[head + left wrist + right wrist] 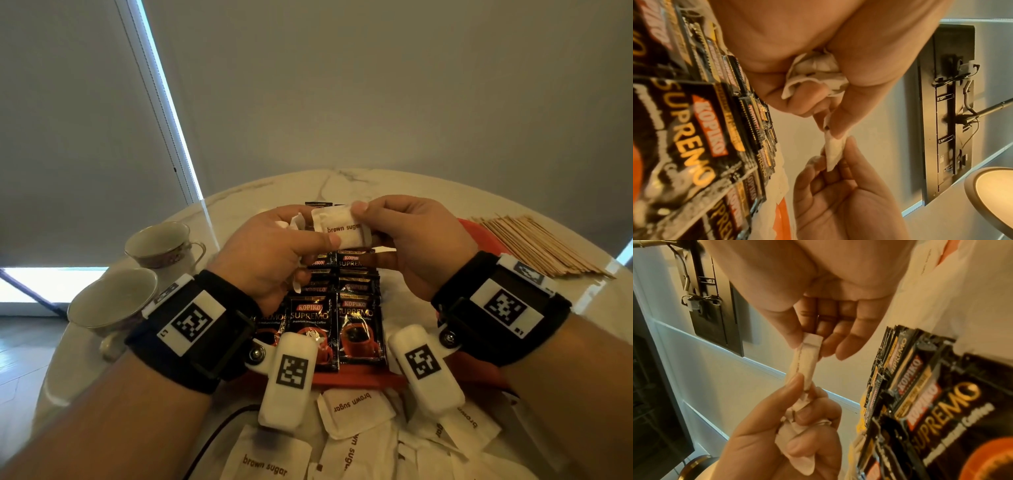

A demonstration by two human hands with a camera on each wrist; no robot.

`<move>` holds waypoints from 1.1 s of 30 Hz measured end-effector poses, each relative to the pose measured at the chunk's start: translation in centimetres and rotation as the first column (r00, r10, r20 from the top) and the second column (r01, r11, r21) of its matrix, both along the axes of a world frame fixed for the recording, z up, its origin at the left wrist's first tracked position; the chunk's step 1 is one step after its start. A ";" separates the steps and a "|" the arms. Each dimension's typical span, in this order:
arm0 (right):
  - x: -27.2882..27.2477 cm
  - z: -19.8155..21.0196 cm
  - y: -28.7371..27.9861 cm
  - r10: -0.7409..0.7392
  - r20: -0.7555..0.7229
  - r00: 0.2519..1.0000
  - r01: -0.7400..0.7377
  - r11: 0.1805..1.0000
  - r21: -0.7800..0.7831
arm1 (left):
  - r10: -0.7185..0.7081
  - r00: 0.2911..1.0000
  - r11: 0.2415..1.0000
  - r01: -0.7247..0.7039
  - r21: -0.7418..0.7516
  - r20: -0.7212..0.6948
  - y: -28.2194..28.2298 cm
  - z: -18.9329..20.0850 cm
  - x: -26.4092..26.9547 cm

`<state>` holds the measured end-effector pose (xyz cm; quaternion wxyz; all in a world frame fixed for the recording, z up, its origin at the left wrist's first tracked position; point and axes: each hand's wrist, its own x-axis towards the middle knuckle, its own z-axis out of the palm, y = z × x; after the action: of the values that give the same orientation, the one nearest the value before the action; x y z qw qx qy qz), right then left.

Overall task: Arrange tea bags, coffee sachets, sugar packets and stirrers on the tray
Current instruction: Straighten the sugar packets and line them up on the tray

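Note:
Above the tray I hold a white brown sugar packet (pixel 342 228) between both hands. My left hand (pixel 308 246) pinches its left end with the thumb and also grips a bunch of crumpled white packets (pixel 813 76) in the palm. My right hand (pixel 370 219) pinches the packet's upper right corner (pixel 812 340) between thumb and fingers. Below them, black Kopiko coffee sachets (pixel 310 329) lie in overlapping rows on the orange tray (pixel 479 233). Wooden stirrers (pixel 541 246) lie in a heap on the table, right of the tray.
Several loose brown sugar packets (pixel 352 411) lie on the marble table in front of the tray's near edge. Two teacups (pixel 161 243) (pixel 113 301) stand at the left. A dark cable (pixel 219 428) runs along the table near my left forearm.

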<state>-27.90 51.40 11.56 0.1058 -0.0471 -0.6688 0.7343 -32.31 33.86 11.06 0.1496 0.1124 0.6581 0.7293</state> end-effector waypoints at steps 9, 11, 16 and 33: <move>0.1 0.4 0.8 0.090 0.035 0.995 -0.093 0.991 0.098 | 0.042 0.995 0.997 -0.048 0.064 0.085 -0.1 0.2 -0.6; 0.2 0.5 0.8 0.076 0.043 0.996 -0.081 0.989 0.123 | 0.054 0.994 0.996 -0.061 0.067 0.099 0.0 0.2 -0.7; -0.9 1.5 3.7 -0.086 0.031 0.996 0.084 0.993 0.084 | 0.033 0.993 0.995 -0.043 0.088 0.109 -0.5 0.1 -1.4; -7.6 -2.7 13.9 -0.472 0.489 0.733 0.247 0.855 0.456 | 0.046 0.991 0.996 -0.056 0.074 0.122 -0.8 -0.1 -2.1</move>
<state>-35.51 65.29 8.84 0.0441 -0.3813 -0.7684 0.5122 -34.37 33.05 10.97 0.1658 0.0571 0.6218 0.7633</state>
